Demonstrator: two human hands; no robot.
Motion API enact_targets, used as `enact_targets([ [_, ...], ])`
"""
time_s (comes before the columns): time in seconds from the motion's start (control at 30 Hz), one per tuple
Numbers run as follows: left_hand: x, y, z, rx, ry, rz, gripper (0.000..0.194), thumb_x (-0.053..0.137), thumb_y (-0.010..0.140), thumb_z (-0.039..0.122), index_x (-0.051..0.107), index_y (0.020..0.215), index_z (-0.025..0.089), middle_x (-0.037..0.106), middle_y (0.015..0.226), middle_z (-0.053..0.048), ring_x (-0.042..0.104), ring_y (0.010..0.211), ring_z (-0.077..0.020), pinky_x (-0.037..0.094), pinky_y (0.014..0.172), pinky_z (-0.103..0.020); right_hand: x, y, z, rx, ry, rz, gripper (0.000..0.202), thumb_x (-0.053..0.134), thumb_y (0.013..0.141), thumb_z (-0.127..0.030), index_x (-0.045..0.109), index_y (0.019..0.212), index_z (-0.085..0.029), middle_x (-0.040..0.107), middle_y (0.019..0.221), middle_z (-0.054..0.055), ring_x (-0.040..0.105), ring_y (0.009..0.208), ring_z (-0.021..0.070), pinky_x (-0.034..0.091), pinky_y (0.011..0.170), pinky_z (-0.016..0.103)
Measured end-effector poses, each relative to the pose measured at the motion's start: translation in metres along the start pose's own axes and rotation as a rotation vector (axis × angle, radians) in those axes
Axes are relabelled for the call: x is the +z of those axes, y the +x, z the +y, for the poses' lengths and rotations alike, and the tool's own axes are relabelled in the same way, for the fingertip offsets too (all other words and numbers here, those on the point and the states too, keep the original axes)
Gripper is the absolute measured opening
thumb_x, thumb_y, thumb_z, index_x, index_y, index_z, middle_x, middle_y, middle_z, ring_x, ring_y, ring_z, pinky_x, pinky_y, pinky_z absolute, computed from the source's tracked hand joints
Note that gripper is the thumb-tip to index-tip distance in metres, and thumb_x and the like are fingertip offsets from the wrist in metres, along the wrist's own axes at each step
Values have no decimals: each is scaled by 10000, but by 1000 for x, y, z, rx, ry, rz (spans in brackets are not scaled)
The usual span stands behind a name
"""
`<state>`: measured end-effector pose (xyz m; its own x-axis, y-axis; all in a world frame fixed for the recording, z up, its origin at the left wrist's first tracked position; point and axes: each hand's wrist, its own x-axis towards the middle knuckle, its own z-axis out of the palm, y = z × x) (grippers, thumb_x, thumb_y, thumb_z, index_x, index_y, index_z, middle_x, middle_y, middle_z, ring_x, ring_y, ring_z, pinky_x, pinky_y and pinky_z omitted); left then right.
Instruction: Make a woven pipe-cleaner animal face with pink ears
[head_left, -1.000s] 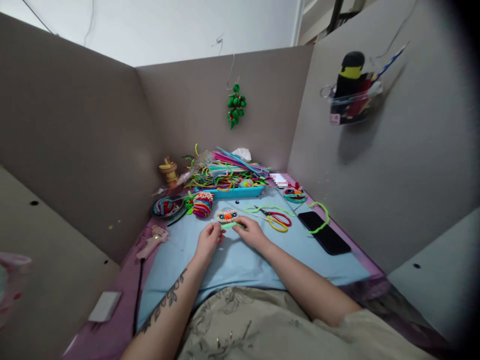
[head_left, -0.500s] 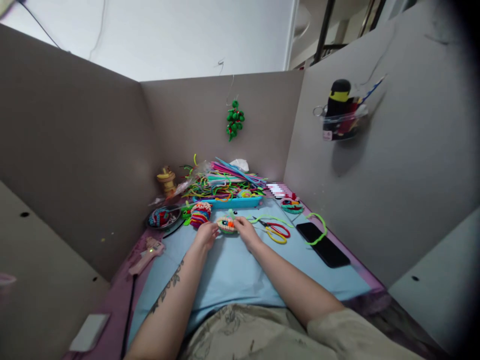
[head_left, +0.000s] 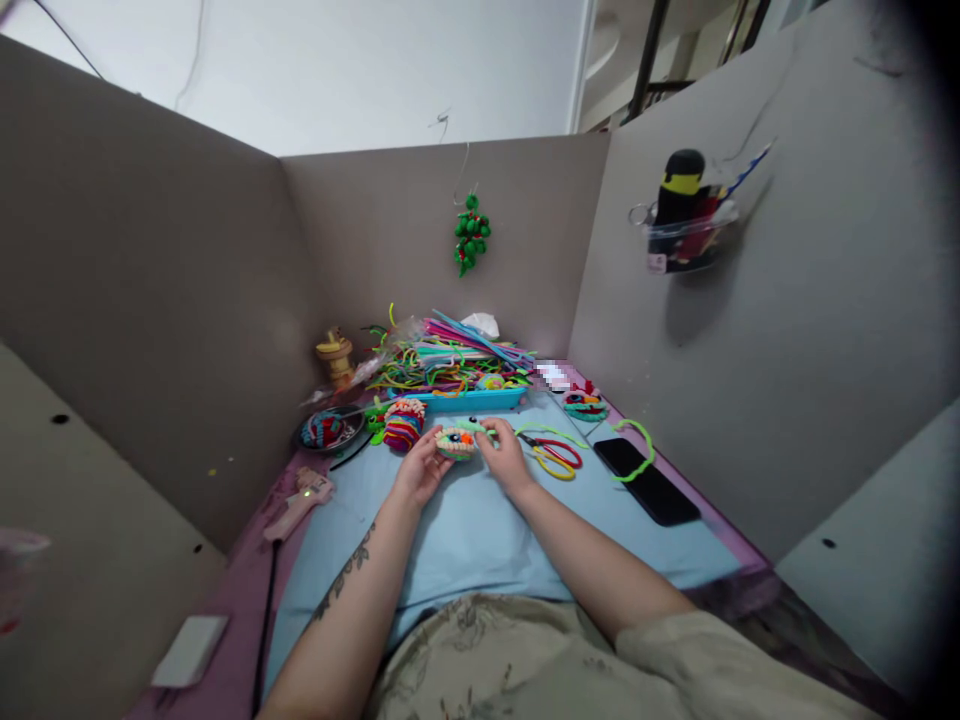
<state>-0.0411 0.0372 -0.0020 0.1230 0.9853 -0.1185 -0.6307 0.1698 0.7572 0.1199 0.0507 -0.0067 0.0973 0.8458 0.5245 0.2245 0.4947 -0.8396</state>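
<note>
A small round craft piece (head_left: 455,443) in cream and green, with a dark eye and an orange spot, is held up over the blue cloth (head_left: 480,530). My left hand (head_left: 423,466) grips its left edge, fingers closed on it. At its right side my right hand (head_left: 502,455) pinches a pale green fuzzy piece (head_left: 481,428) that reaches the craft's upper edge; whether the two are joined cannot be made out. Just left of the craft lies a striped multicoloured bundle (head_left: 404,426). Right of my right hand lie scissors with red and yellow handles (head_left: 556,458).
Behind is a blue tray (head_left: 480,401) heaped with pipe cleaners (head_left: 450,360). A black phone (head_left: 652,485) under a green strand and a second craft piece (head_left: 585,405) are at right. At left are a dark bowl (head_left: 352,432), a pink glue gun (head_left: 296,508) and its cord.
The craft piece is turned slightly and shows more clearly. My right hand has shifted a little right and up, off the orange spot, and now pinches the pale green piece.
</note>
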Motion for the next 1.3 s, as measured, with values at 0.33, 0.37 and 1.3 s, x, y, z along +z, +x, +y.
enact_targets([
  [0.33,10,-11,-4,121,-141,-127,461,598,702,47,543,1121,232,601,1096,-26,610,886,-125,462,904,-353,0,-12,-10,-359,-100,-41,106,545,712,-136,461,731,-198,530,794,32,513,808,174,425,750,315],
  [0.37,10,-11,-5,122,-140,-124,470,606,695,44,542,1124,226,616,1060,-26,617,850,-116,463,902,-349,1,-11,-8,-369,-93,-42,115,544,707,-127,460,730,-201,533,795,31,516,811,176,428,750,318],
  [1.3,-4,1,7,347,-212,76,337,612,686,5,594,963,196,660,841,3,624,696,-84,493,675,-197,15,-21,0,149,532,-465,418,713,599,-197,514,965,-224,568,855,-8,576,716,124,462,644,253],
])
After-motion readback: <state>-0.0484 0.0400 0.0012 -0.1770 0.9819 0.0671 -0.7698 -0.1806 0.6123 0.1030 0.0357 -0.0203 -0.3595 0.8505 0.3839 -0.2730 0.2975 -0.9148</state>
